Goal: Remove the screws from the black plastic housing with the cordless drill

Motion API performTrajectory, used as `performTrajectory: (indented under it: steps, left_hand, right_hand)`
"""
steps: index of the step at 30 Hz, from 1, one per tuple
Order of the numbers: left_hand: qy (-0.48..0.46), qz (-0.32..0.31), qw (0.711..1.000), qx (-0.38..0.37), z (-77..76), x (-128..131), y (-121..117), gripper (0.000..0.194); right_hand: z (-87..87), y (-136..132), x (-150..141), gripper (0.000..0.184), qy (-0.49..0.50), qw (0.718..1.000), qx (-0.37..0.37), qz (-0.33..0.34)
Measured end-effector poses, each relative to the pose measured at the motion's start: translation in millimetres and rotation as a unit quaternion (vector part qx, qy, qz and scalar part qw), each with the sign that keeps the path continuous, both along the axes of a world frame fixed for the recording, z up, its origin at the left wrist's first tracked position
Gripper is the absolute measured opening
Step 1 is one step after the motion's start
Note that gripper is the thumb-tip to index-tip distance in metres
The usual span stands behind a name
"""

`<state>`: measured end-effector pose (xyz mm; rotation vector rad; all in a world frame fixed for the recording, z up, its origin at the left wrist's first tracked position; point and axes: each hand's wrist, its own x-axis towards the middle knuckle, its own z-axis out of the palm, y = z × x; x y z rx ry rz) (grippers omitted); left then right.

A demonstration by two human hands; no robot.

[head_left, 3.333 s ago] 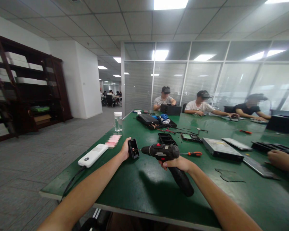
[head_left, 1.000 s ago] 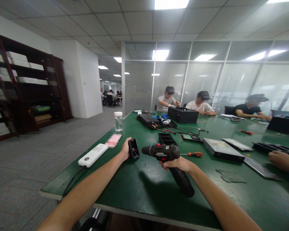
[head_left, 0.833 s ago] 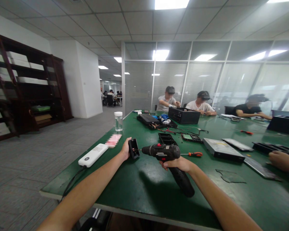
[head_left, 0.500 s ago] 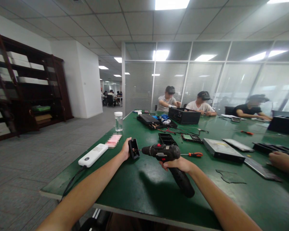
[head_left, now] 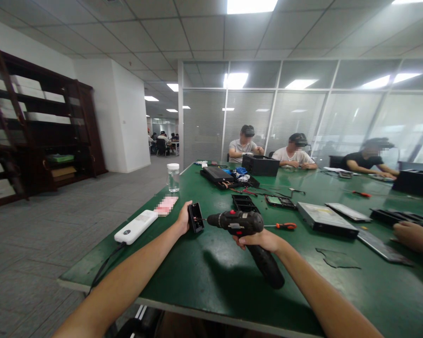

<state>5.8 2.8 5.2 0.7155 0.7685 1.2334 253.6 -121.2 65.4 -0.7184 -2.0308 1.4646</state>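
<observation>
In my left hand (head_left: 184,218) is a small black open-sided box (head_left: 196,218), held on edge above the green table (head_left: 155,272). Something copper-coloured shows inside it. My right hand (head_left: 259,239) is wrapped round the grip of a black and red cordless drill (head_left: 236,221), which points left. The drill's bit reaches the open side of the box; whether its tip touches anything inside is too small to tell. Behind the drill lies a screwdriver (head_left: 284,226) with an orange and black handle. A black slotted frame (head_left: 245,203) lies just beyond the drill.
A white power bank (head_left: 136,227) with a cable and a clear jar (head_left: 173,178) stand near the left edge. A metal drive (head_left: 326,219) and a green circuit board (head_left: 280,201) lie right. A co-worker's hand (head_left: 414,234) is at far right; several people sit opposite.
My hands, the drill and the black box have hardly moved. Across the table, a co-worker's black case has been shifted and turned, lately a little left.
</observation>
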Motion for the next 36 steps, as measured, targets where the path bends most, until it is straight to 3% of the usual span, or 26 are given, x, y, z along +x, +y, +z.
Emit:
performTrajectory:
  steps: [12,36]
  left_hand:
    - [-0.005,0.003,1.0,-0.016,2.3,0.7,-1.7,0.031]
    - [-0.001,-0.017,1.0,0.024,-6.0,-1.7,6.1,0.034]
  right_hand:
    - [-0.9,1.2,0.2,0.026,-0.001,1.0,0.0,0.0]
    - [-0.3,0.2,0.2,0.028,-0.005,1.0,0.004,-0.008]
